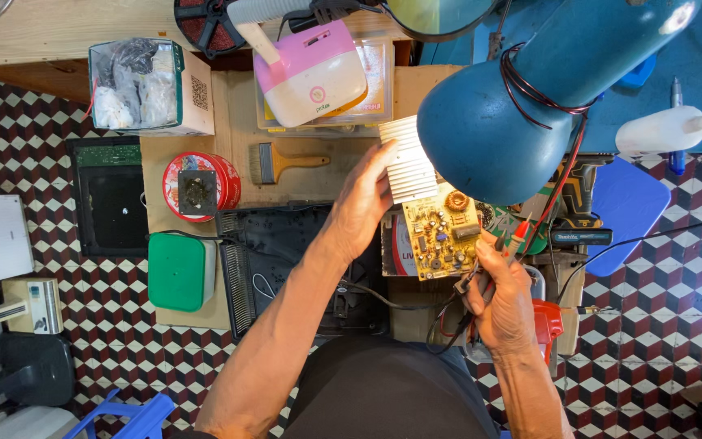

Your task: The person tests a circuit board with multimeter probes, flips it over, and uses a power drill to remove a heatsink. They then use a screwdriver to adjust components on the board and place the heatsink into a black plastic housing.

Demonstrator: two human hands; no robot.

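My left hand [361, 203] grips a yellow circuit board [440, 236] by its ribbed silver heat sink [406, 159], holding it tilted up under a blue desk lamp [530, 89]. My right hand [501, 297] is closed on thin red and black probes [504, 248], with their tips at the board's lower right edge. Their dark leads [447, 321] trail down toward my lap.
On the low wooden bench lie a paintbrush [286, 162], a round red tin [201, 185], a green box [180, 271], a black appliance casing [286, 260] and a pink-and-white device [314, 73]. A blue stool [627, 203] and a white squeeze bottle [664, 130] are at right.
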